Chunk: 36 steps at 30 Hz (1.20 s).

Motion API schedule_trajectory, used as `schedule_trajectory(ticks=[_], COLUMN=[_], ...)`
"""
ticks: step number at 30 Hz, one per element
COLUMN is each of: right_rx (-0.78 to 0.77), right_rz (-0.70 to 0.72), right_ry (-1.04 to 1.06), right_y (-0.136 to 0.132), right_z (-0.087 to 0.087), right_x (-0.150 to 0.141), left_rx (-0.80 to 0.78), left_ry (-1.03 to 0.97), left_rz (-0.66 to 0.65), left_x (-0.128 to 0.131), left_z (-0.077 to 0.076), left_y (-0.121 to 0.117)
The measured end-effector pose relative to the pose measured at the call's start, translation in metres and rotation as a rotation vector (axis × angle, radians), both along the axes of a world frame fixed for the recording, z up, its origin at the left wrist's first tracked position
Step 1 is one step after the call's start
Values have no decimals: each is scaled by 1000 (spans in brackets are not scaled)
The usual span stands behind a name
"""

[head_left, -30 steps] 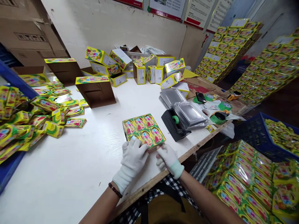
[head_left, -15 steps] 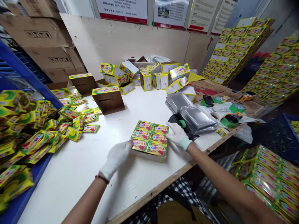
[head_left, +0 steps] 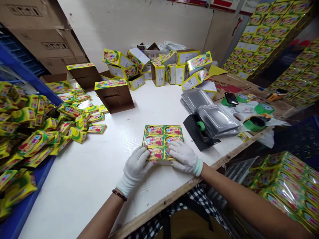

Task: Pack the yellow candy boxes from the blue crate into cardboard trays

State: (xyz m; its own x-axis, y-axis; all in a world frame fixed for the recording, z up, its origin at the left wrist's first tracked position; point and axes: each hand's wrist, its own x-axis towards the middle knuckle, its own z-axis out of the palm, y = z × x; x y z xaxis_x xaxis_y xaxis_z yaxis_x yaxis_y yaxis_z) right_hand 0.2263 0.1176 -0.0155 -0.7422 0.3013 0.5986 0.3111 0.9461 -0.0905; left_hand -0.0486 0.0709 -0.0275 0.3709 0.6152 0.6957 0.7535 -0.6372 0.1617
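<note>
A flat block of small yellow-green packs [head_left: 163, 134] lies on the white table in front of me, its printed faces upward in two columns. At its near left corner, my left hand [head_left: 137, 167], in a white glove with bare fingertips, grips the edge. My right hand [head_left: 183, 156], gloved the same way, is closed over the near right corner, its fingers resting on the printed top. Part of the block's right side is hidden under that hand. Just beyond my right hand stands a black tape dispenser [head_left: 199, 131] with a green roll.
Loose small packs [head_left: 71, 111] spill from a blue crate [head_left: 47, 182] on the left. Open display boxes [head_left: 114, 96] stand toward the back. Clear plastic trays [head_left: 218, 119] and green tape rolls [head_left: 264, 109] lie right. Wrapped packs [head_left: 289, 186] are stacked beyond the table edge [head_left: 159, 204].
The block has turned to sit squarer to me. My left hand has moved right along its near corner, and my right hand has come from its right side onto the near right corner.
</note>
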Motion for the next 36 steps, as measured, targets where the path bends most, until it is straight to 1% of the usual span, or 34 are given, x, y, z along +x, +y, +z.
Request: schedule_trajectory(ticks=[4,8,11,13,15,19,21,23,25,28,29,30,32,36], right_rx=[18,93,116,77,35,39,43,26,21,83,104,118,121,98], right_rz=[-5,-15,24,43,20,-55,-64,-46,-8,36,39,39,47,121], right_ry=[17,-39,-31,-34,-25,-39,-52,-47,-38,-50,-57,-61,-56,-49], right_y=[-6,-11,-8,-5,-5,-10,-12,-13,-12,-11,-10,-10,-9,-2], right_z=[0,-5,-7,-6,-1,12,18,20,17,8,4,1,-3,-6], right_x=[-2,0,3,2,-1,-13,-18,-19,-17,-13,-11,-10,-8,-3], left_rx=[-24,45,53,11,-12,11,45,56,54,73,76,68,34,-38], left_ry=[-70,18,41,38,66,104,100,112,140,163,156,143,104,-17], left_rz=[30,17,-78,-165,-207,-157,-119,-103,-146,-268,-291,-295,-259,-203], left_x=[4,10,14,15,15,17,21,22,21,10,6,3,-2,2], left_z=[-7,-4,5,12,20,28,29,29,29,27,26,25,22,17], left_y=[-9,-16,-15,-11,-6,0,0,-1,-4,-9,-11,-13,-16,-18])
